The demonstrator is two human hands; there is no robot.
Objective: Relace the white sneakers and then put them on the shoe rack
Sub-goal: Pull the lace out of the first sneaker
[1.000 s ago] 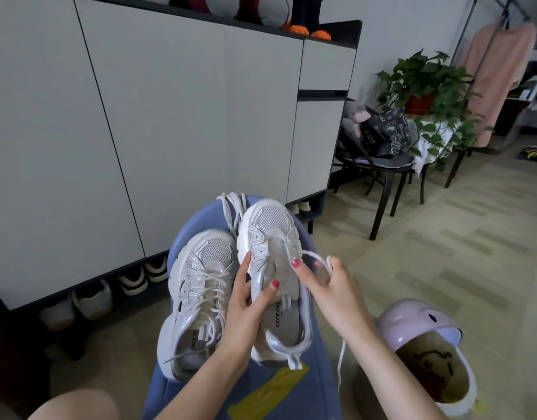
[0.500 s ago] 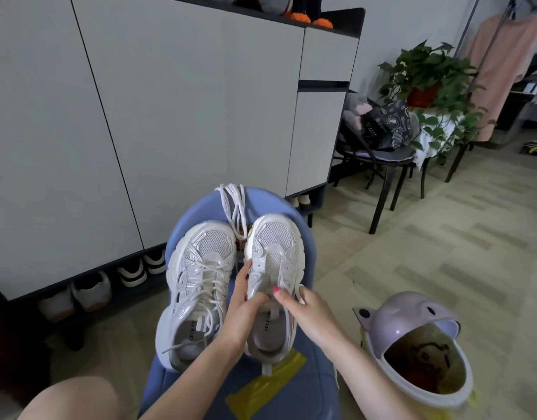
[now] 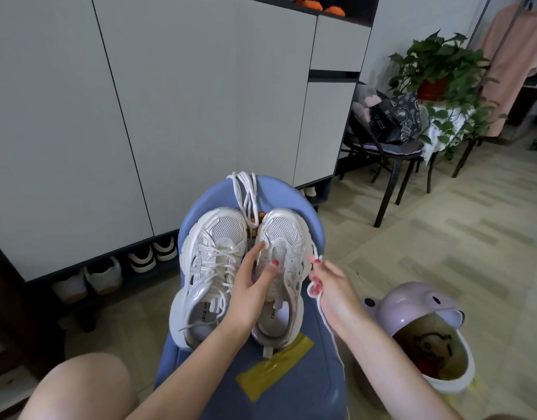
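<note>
- A shoe rack (image 3: 88,277) runs along the floor under tall white cabinet doors, far left of the fingers, with pairs of shoes stowed in it.
- A blue padded stool (image 3: 294,386) serves as the surface; two white sneakers stand side by side on it, toes pointing away.
- The laced sneaker (image 3: 209,268) sits just left of the left hand's fingers, its laces criss-crossed.
- The left hand (image 3: 249,292) rests on the unlaced sneaker (image 3: 287,253), fingers straight and relaxed, thumb lying across the tongue.
- A spare white lace (image 3: 246,192) lies bunched on the stool beyond both fingertips, by the toes.
- The right hand (image 3: 331,286) is just right of that shoe, its fingers (image 3: 315,262) curled and pinching a white shoelace (image 3: 321,310), which trails down past the wrist.
- A lilac cartoon bin (image 3: 412,301) stands on the floor right of the right hand.
</note>
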